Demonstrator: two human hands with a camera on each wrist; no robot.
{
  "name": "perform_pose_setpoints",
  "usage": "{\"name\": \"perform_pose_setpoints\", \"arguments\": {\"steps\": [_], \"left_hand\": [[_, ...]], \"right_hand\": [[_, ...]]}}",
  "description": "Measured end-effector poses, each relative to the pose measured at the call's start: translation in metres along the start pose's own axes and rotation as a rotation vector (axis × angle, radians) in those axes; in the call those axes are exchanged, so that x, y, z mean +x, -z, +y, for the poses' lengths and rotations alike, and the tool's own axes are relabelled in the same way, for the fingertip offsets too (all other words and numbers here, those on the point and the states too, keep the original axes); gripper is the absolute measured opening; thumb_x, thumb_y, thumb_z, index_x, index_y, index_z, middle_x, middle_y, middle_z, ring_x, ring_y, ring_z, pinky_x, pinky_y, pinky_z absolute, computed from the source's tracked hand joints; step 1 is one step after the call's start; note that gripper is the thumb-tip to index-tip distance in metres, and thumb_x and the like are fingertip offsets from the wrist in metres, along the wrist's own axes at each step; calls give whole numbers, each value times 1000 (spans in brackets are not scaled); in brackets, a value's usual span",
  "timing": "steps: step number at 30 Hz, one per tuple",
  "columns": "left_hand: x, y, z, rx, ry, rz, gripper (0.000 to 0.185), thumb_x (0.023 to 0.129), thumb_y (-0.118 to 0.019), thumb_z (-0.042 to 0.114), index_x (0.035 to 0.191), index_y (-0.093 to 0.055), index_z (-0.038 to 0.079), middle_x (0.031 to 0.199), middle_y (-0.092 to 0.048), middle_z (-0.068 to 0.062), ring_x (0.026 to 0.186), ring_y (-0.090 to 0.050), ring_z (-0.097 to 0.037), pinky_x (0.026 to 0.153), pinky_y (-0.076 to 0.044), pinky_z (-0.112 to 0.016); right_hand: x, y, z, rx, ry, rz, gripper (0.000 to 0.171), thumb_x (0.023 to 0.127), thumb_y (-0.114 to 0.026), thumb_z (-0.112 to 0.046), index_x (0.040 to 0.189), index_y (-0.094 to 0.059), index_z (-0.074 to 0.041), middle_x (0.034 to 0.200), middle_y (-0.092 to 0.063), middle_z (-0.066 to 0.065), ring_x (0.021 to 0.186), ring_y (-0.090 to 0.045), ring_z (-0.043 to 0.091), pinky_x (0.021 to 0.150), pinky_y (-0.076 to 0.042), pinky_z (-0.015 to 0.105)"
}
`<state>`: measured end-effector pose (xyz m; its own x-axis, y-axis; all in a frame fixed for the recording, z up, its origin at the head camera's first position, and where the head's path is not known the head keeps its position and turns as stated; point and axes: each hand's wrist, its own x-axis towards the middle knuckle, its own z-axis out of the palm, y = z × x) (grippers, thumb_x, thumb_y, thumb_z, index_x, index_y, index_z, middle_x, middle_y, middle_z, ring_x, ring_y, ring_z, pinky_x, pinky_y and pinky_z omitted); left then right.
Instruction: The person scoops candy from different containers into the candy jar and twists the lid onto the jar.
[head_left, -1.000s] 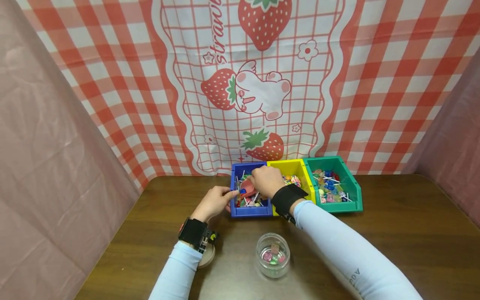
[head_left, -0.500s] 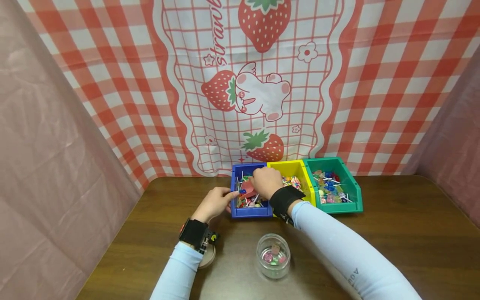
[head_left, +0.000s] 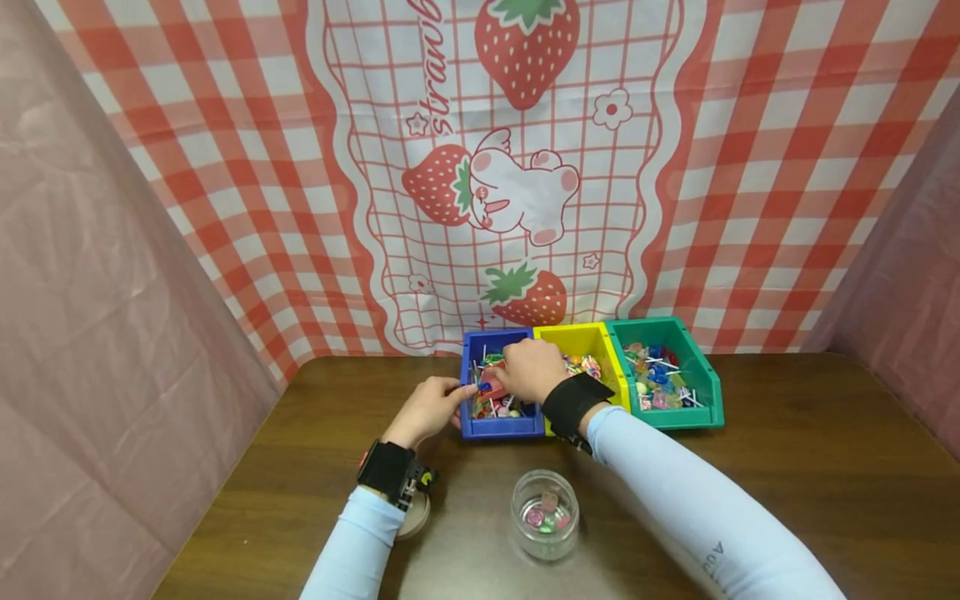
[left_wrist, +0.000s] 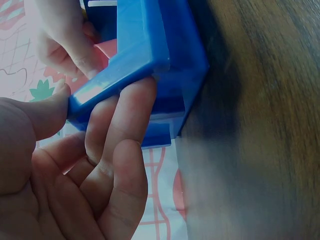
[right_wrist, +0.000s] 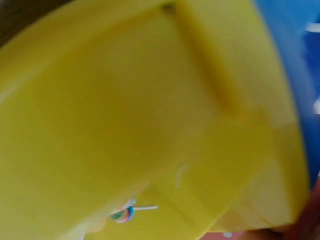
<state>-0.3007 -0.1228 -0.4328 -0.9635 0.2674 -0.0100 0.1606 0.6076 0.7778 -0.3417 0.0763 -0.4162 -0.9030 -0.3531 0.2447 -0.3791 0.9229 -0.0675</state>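
Blue bin (head_left: 501, 424) rim pinched by left hand (head_left: 427, 409); right hand (head_left: 531, 368) grips a red scoop (head_left: 491, 385) inside.

table: dark wood (head_left: 787, 467)
bins: blue (head_left: 501, 427), yellow (head_left: 600, 337), green (head_left: 701, 412), side by side
jar: clear (head_left: 545, 512), near front
lid: (head_left: 415, 515) beside left wrist

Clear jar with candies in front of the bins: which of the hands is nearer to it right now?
Left, narrowly. The left hand grips the blue bin's front-left rim, behind and left of the clear jar. The right hand reaches deeper into that bin, farther back.
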Motion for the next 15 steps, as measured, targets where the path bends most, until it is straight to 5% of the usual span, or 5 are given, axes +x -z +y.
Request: {"name": "perform_pose_setpoints", "arguments": {"steps": [7, 15], "left_hand": [[1, 0, 0, -19, -5, -10, 36, 104, -56, 31, 95, -72, 0, 69, -67, -5, 65, -70, -30, 66, -55, -40], [0, 1, 0, -19, -6, -6, 36, 103, -57, 31, 93, -72, 0, 68, -65, -4, 65, -70, -31, 65, -55, -39]], "right_hand": [[-3, 12, 1, 69, -85, -97, 37, 94, -60, -41, 66, -61, -16, 68, -62, 3, 63, -60, 26, 53, -49, 43], [-5, 10, -5, 78, -82, -35, 34, 94, -64, -36, 70, -62, -13, 67, -59, 5, 60, -58, 26, 53, -50, 43]]}}
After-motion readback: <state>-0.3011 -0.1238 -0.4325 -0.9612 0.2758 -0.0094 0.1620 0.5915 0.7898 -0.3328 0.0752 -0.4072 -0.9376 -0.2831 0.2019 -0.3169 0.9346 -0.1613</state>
